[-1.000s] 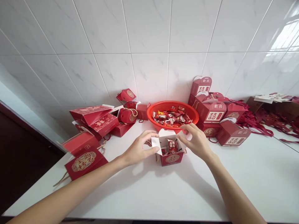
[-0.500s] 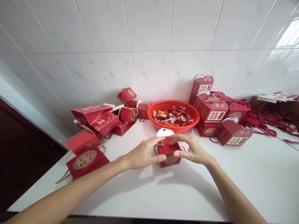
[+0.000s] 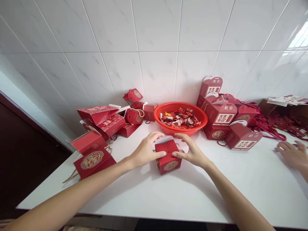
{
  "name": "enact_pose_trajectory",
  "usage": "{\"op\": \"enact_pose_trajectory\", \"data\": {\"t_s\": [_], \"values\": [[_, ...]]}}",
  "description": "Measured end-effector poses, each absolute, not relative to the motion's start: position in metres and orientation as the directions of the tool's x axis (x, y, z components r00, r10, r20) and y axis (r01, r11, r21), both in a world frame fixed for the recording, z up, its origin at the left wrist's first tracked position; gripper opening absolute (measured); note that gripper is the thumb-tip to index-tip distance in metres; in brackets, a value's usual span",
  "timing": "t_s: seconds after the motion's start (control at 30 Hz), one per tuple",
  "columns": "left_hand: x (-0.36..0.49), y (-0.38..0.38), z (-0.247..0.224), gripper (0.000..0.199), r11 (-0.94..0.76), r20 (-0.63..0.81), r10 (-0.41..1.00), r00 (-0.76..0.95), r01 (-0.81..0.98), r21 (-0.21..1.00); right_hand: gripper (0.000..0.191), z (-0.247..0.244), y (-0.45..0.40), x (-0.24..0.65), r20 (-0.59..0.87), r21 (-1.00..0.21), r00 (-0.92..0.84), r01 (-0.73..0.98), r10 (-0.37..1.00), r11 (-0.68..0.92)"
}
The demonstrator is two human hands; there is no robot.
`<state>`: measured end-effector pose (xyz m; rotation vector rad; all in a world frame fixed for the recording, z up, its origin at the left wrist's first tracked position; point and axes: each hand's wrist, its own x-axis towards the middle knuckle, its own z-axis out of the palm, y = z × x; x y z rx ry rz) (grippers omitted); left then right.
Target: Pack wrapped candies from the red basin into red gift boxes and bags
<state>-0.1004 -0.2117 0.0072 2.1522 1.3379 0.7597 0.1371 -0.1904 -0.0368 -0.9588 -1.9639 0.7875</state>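
A small red candy box (image 3: 167, 160) with a gold emblem on its front stands upright on the white table in front of me. Twisted rope cord shows at both its sides. My left hand (image 3: 146, 149) grips it from the left, thumb on the front part of the lid and fingers at the raised back flap. From the right, my right hand (image 3: 192, 152) holds it the same way, with its thumb near a slot in the lid. Just behind stands a red plastic basket (image 3: 204, 120) of wrapped candies (image 3: 181, 118).
Several red boxes (image 3: 103, 118) are heaped at the left, one with a gold emblem (image 3: 92, 160) nearest. More boxes (image 3: 223, 114) are stacked right of the basket, beside dark red ribbons (image 3: 262, 123). Another person's hand (image 3: 292, 154) rests at the right edge. A tiled wall rises behind.
The front lid flap now lies down over the box top, and both thumbs have moved up onto it. Another person's hand has come into view at the right.
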Motion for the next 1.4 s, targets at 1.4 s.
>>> {"op": "enact_pose_trajectory", "data": {"t_s": [1.4], "values": [[-0.103,-0.247,0.047,0.077,-0.645,0.229,0.632,0.740,0.340,0.685,0.018,-0.003,-0.242,0.080,0.526,-0.789,-0.196,0.251,0.828,0.560]]}}
